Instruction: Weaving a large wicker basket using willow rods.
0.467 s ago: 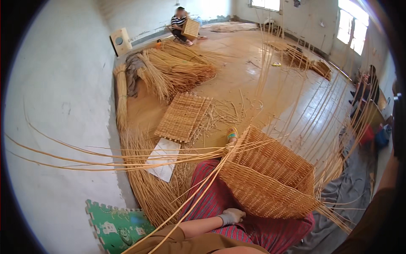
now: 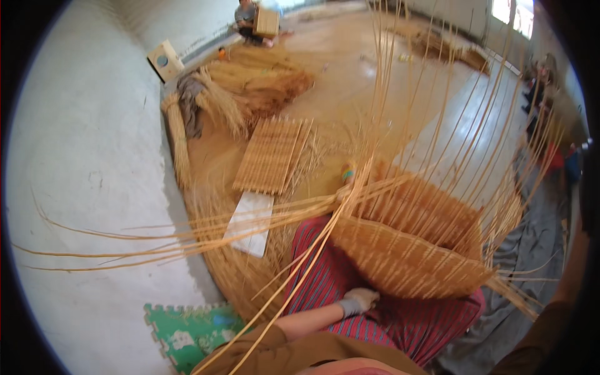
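A partly woven wicker basket (image 2: 415,259) rests across my lap on a red striped cloth (image 2: 431,322). Tall bare canes stand up from its far and right walls, while a bundle of long canes (image 2: 275,212) sticks out leftward from its left corner. My left hand (image 2: 360,301), in a pale glove, lies on the cloth just below the basket's near wall. Its fingers are curled in, and whatever they may hold is hidden. Only my right arm (image 2: 572,269) shows, along the right rim; the hand itself is outside the picture.
Flat woven panels (image 2: 270,156) lie on the floor ahead, beside a white board (image 2: 250,225). Large bundles of canes (image 2: 262,81) lie farther off along the left wall. A green foam mat (image 2: 190,334) is at lower left. Two other people sit at the back and far right.
The whole view has shifted, so the room appears higher and the basket's upright canes stand straighter in the picture. My left hand stays curled below the basket.
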Motion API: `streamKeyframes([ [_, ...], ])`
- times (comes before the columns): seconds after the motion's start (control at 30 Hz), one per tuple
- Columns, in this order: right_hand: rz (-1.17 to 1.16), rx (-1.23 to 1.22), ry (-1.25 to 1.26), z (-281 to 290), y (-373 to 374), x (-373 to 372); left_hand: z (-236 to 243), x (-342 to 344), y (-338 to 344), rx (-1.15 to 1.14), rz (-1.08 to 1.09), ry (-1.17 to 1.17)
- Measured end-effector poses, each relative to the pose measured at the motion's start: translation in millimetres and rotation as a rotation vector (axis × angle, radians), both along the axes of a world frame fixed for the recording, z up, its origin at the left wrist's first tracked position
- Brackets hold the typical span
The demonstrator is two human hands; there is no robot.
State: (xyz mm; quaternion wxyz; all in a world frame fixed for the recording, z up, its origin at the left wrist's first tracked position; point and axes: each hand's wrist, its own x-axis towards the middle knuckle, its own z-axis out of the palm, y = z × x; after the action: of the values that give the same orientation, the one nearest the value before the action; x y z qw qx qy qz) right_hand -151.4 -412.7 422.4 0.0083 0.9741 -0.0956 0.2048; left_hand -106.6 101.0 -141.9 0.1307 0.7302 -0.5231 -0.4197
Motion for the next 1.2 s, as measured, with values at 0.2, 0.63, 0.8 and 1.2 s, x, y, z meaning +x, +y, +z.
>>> streamKeyframes([
  [0.2, 0.087, 0.597, 1.198, -220, 276, -36, 27, 4, 8, 0.183, -0.014, 0.145],
  [0.63, 0.087, 0.796, 1.016, -429, 406, -48, 41, 10, 4, 0.291, 0.073, -0.008],
  [0.8, 0.087, 0.79, 0.944, -447, 401, -54, 11, 9, 3, 0.149, 0.029, -0.014],
  [1.2, 0.076, 0.993, 0.208, -438, 410, -55, 121, 35, 17, -0.515, 0.451, 0.187],
])
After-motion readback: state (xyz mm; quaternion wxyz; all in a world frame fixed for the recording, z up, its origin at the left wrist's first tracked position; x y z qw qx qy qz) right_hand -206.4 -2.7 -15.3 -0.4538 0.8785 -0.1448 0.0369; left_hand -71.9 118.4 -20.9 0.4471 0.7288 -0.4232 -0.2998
